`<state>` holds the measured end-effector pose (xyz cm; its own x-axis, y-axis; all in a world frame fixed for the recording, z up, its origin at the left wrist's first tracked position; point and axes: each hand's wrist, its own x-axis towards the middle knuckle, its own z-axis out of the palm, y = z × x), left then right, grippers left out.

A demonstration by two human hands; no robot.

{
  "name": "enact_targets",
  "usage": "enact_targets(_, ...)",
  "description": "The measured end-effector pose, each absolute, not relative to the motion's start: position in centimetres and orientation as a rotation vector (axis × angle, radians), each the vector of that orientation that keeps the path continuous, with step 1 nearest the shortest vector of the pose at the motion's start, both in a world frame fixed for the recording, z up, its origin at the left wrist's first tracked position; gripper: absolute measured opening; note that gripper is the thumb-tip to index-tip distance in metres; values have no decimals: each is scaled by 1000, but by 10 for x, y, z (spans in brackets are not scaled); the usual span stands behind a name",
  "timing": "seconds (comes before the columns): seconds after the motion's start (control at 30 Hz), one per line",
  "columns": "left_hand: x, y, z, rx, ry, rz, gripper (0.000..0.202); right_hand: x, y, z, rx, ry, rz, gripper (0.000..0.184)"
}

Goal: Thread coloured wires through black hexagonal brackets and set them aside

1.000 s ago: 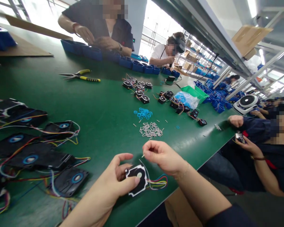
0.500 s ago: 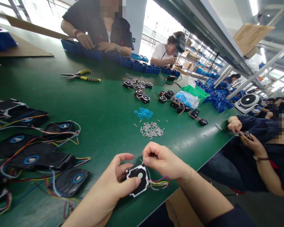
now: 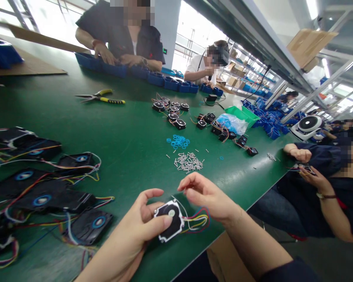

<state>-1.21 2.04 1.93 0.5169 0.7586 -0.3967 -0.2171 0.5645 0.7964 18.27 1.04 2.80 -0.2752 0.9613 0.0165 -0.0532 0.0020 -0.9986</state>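
Observation:
My left hand (image 3: 141, 227) grips a small black fan frame (image 3: 169, 219) with a white rim, thumb pressed on its face beside a pale round centre. Coloured wires (image 3: 198, 221) trail from the frame to the right. My right hand (image 3: 207, 194) hovers just above and right of the frame, fingers loosely curled with the fingertips together; whether a pin is between them is too small to tell. A heap of several small metal pins (image 3: 188, 161) lies on the green table (image 3: 129, 133) just beyond my hands, with blue rings (image 3: 178, 141) behind it.
Several black fan frames with coloured wires (image 3: 44, 192) lie at the left. Yellow-handled pliers (image 3: 101, 98) rest farther back. Small black fans (image 3: 173, 111) and a green tray (image 3: 242, 115) sit mid-table. Blue bins (image 3: 153, 76) line the far edge. Other people work across and at the right.
My right hand brought its pinched fingertips down to the frame, then lifted slightly and loosened. My left hand has tilted the frame a little.

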Motion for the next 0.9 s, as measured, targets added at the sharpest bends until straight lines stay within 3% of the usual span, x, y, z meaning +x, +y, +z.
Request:
enact_targets(0.2,-13,20,17,724,955,776,70,168,-25,63,-1103,-2227,550,62)
enact_targets(0.3,-13,16,20,724,966,813,71,153,-24,58,-1235,-2464,144,54)
enact_targets(0.4,-15,17,23,719,971,881,74,146,-6,52,-1237,-2518,163,47)
enact_targets(0.53,-18,31,16,725,1220,1290,72,137,43,42,-1312,-2461,195,61)
enact_targets(0.63,-20,38,10,726,1321,1479,67,116,94,25,-1493,-2452,105,57)
enact_targets(0.9,-19,18,8,617,1092,1368,54,84,236,1,-1935,-2096,-195,50)
